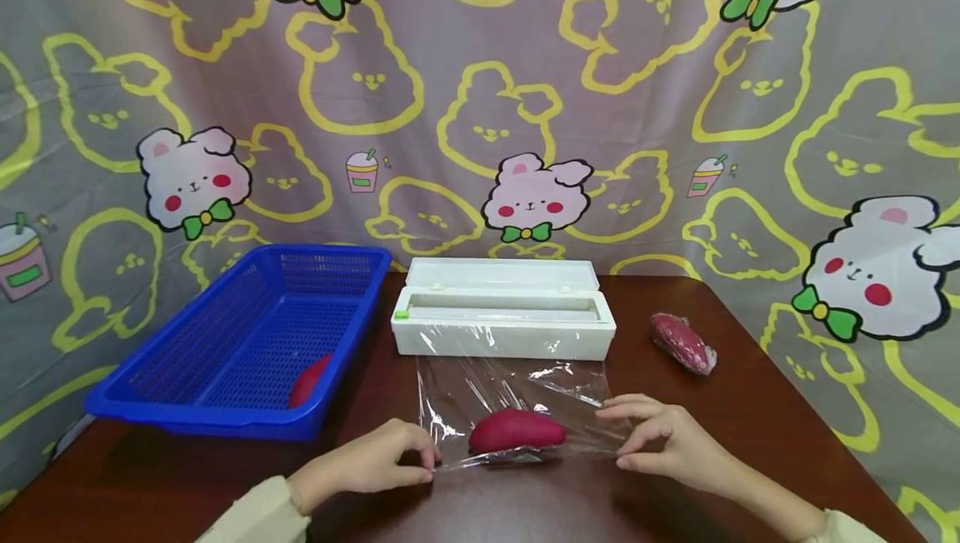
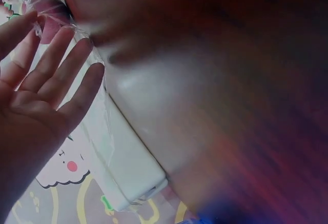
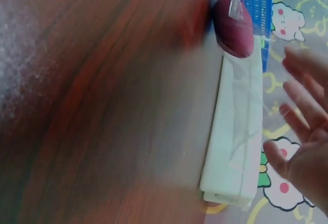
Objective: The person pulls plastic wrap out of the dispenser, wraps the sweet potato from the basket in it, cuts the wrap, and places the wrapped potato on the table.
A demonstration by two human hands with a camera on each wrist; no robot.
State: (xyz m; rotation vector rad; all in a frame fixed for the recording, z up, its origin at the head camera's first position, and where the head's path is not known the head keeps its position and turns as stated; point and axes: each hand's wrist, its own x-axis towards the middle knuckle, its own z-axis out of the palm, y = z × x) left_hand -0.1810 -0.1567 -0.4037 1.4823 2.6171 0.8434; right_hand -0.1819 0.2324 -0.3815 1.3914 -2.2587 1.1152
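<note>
1. Your left grip (image 1: 386, 458) pinches the near left corner of the clear film (image 1: 450, 389); your right grip (image 1: 684, 445) pinches its near right corner.
2. The red tuber-shaped piece (image 1: 516, 429) lies between both, long axis running left to right, closer to your left.
3. Beyond it, the film reaches the white box (image 1: 502, 341) on the desk (image 1: 525, 510).

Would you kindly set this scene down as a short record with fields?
Left hand: pinches the clear film at its near left corner
Right hand: at the film's right edge; grip unclear
Between the hands: red oblong item, film edge along its near side
Dispenser: white box, lid up
Right side: film-wrapped red item on the table
Left side: blue basket, red object inside
</note>
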